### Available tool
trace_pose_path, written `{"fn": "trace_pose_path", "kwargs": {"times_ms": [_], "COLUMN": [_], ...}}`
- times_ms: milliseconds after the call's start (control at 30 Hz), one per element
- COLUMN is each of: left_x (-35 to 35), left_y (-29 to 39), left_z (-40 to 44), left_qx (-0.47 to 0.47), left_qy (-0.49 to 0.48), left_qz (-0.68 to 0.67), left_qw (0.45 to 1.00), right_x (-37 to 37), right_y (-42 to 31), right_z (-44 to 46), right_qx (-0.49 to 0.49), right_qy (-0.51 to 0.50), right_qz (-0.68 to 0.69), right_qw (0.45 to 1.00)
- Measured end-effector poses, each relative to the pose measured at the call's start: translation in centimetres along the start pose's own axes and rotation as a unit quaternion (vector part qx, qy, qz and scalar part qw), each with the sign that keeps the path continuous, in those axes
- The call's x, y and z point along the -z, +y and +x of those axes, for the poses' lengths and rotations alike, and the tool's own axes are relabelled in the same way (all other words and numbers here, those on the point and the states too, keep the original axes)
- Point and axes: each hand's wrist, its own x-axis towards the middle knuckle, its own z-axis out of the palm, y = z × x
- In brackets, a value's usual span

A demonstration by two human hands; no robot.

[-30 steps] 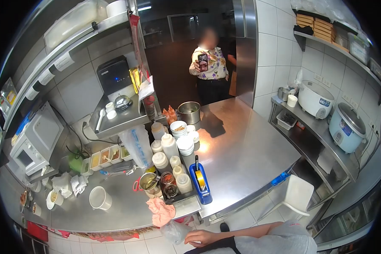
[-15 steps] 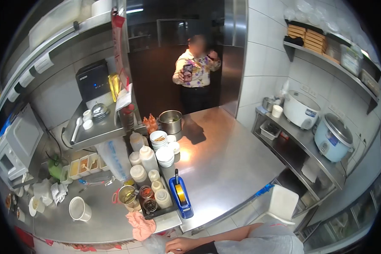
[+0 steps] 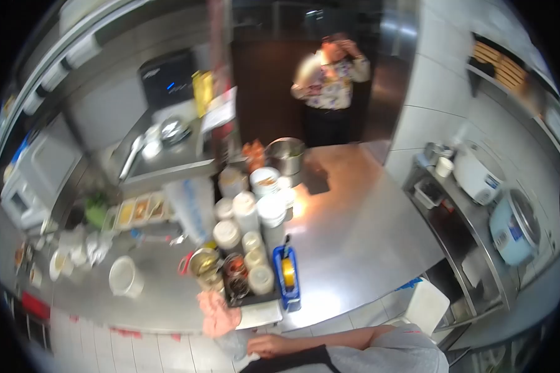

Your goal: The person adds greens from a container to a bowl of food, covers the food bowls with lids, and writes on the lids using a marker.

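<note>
My right hand (image 3: 264, 345) is low in the view, just past the counter's front edge, its fingers curled against a clear plastic bag (image 3: 233, 343). A pink cloth (image 3: 218, 314) lies at the counter edge just above the bag. Behind the cloth, a black tray holds squeeze bottles (image 3: 245, 211) and open jars of sauce (image 3: 236, 265). To its right is a blue tape dispenser (image 3: 287, 276) with yellow tape. My left hand is out of view. The picture is blurred by motion.
Across the steel counter (image 3: 361, 224) stands a person (image 3: 333, 87) in a flowered shirt. A steel pot (image 3: 285, 156) and white bowls (image 3: 271, 210) are on the counter. Rice cookers (image 3: 515, 227) stand on the right shelf, above a white chair (image 3: 428, 303). A white tub (image 3: 126, 277) sits left.
The view has swung, so the scene appears shifted right since the last frame. The person across the counter has raised a hand to the head. My right hand stays by the plastic bag.
</note>
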Motion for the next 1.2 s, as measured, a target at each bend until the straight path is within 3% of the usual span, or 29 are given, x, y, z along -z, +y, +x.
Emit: {"fn": "trace_pose_path", "kwargs": {"times_ms": [33,100,133,200,300,367,400,467,567,633,767,867,900,933,1000,1100,1133,1167,1200], "left_x": [-0.4,-2.1,-2.7,-3.2,0.3,7.2,11.3,19.3,29.1,32.3,38.4,38.8,39.4,39.6,39.8,34.7,32.7,34.7,34.1], "left_y": [-1.8,-6.0,-7.7,-10.7,-15.1,-14.6,-14.3,-13.4,-12.9,-17.0,-15.4,-17.0,-16.8,-16.3,-13.9,-18.5,-19.4,-13.9,-14.6], "left_z": [-1.3,-4.1,-5.6,-5.8,-1.6,0.6,1.4,2.8,5.0,9.9,15.0,21.9,22.4,22.8,22.7,29.2,30.8,25.6,26.7], "left_qx": [0.020,0.060,0.078,0.107,0.136,0.123,0.143,0.099,0.017,-0.017,-0.131,-0.157,-0.121,-0.089,-0.047,-0.125,-0.178,-0.142,-0.162], "left_qy": [-0.019,-0.044,-0.049,-0.012,0.146,0.326,0.354,0.448,0.521,0.495,0.471,0.484,0.466,0.444,0.372,0.283,0.331,0.306,0.277], "left_qz": [-0.009,-0.030,-0.043,-0.070,-0.139,-0.179,-0.177,-0.206,-0.245,-0.292,-0.332,-0.326,-0.346,-0.364,-0.356,-0.308,-0.258,-0.324,-0.351], "left_qw": [1.000,0.997,0.995,0.992,0.970,0.920,0.907,0.864,0.818,0.818,0.807,0.797,0.805,0.814,0.856,0.900,0.890,0.884,0.880], "right_x": [1.3,-0.8,0.1,0.2,-0.9,-2.7,-3.7,-5.6,-6.8,-6.8,-7.2,-7.8,-8.0,-8.2,-8.9,-10.3,-10.1,-9.7,-9.8], "right_y": [-0.9,1.9,0.5,-0.2,1.0,3.0,3.9,6.7,7.7,8.6,8.9,8.3,8.0,7.5,7.1,7.9,6.3,5.1,4.8], "right_z": [0.8,0.6,2.7,5.7,9.9,11.8,12.3,13.0,13.5,13.3,13.5,14.0,14.0,13.9,14.3,12.7,14.2,15.7,16.9], "right_qx": [-0.199,-0.043,-0.016,-0.060,-0.122,-0.175,-0.212,-0.315,-0.310,-0.321,-0.286,-0.314,-0.333,-0.349,-0.279,-0.222,-0.229,-0.214,-0.226], "right_qy": [-0.104,-0.026,0.013,0.009,0.028,0.056,0.086,0.117,0.153,0.213,0.269,0.287,0.290,0.289,0.296,0.320,0.293,0.266,0.251], "right_qz": [0.162,-0.056,-0.077,-0.158,-0.210,-0.361,-0.364,-0.381,-0.492,-0.434,-0.452,-0.459,-0.460,-0.429,-0.413,-0.355,-0.382,-0.369,-0.360], "right_qw": [0.961,0.997,0.997,0.986,0.970,0.914,0.903,0.862,0.799,0.815,0.801,0.780,0.770,0.781,0.815,0.850,0.846,0.864,0.870]}}
